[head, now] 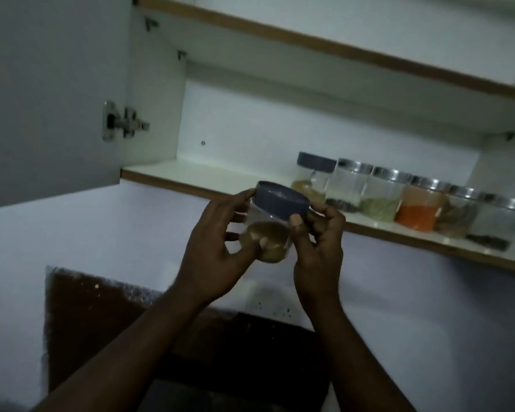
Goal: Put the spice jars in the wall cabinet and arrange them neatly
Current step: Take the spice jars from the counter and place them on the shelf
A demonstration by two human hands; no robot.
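The jar [275, 230], likely light, stiff and slick, is clasped at its sides: left hand [214, 248] nine o'clock, right hand [318, 245] three.

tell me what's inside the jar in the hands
Brownish powder fills the bottom of the jar; above it looks clear. The blue lid and the fingers hide the rest.

A home kitchen: a white wall cabinet [250, 123] stands open at twelve o'clock, spice jars [381, 197] lined on its shelf [191, 173] at two o'clock. A dark stone desk [95, 316] lies at seven o'clock.
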